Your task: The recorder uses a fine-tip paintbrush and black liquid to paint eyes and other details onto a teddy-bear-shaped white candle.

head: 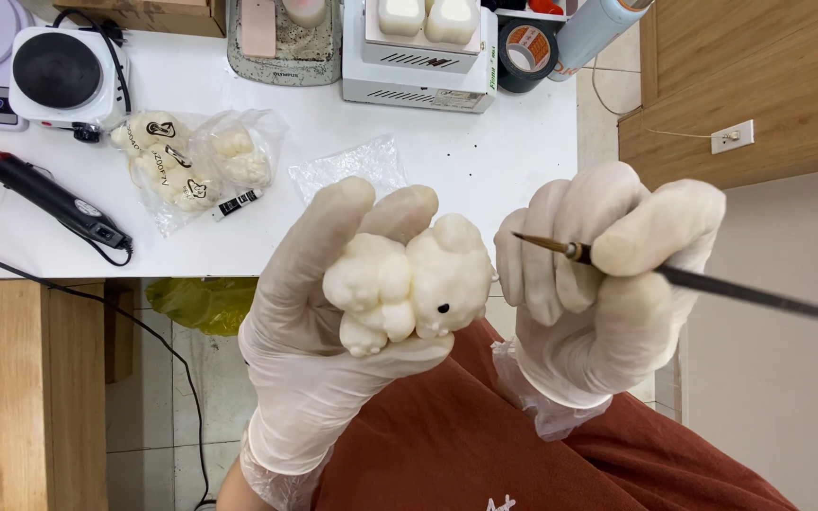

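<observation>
right now the left hand (pixel 333 322), in a thin pale glove, is wrapped around a small cream-white figurine (pixel 409 284) shaped like a lumpy animal, with 1 black dot painted on its rounded front. the fingers curl up behind it and the thumb runs under it, so the hand is clamped on the figurine, which sits in front of the person's chest, above a rust-red garment (pixel 485 445) and just off the near edge of the white table (pixel 485 161).

the right hand (pixel 608 274), gloved the same way, is closed on a thin paintbrush (pixel 702 281). its dark handle runs out to the right, and its fine tip points left toward the figurine, stopping just beside it; i cannot tell whether the tip touches.

on the table, well apart from the hands, lie 2 clear bags of similar cream figurines (pixel 191 161), an empty crumpled clear bag (pixel 347 166), and a black heat tool with a red tip (pixel 44 194) trailing a black cord. farther back stand a small white hotplate with a round black top (pixel 57 74), a white boxy appliance (pixel 418 66) with 2 cream blocks on it, and a roll of dark tape (pixel 525 52). at right is a wooden wall panel with a white socket (pixel 733 137).
</observation>
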